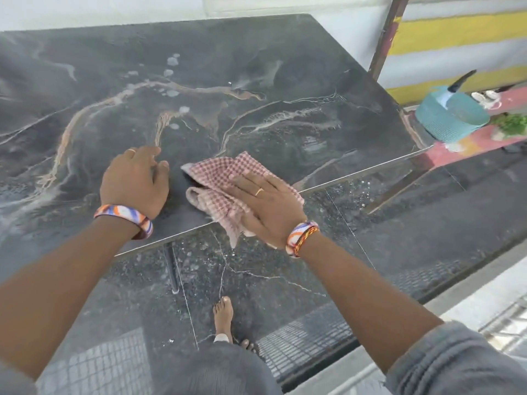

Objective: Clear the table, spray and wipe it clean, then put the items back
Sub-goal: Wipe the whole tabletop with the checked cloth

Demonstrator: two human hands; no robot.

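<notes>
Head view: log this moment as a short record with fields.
surface: dark marble-pattern table, droplets at centre
cloth: pink checked cloth, crumpled at the near edge, partly overhanging
right hand: flat, pressing the cloth
left hand: resting on the table beside the cloth
off-table: teal basket on the pink ledge at right

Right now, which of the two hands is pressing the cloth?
The right hand, fingers flat on the pink checked cloth at the table's near edge. The left hand rests on bare tabletop beside it.
</notes>
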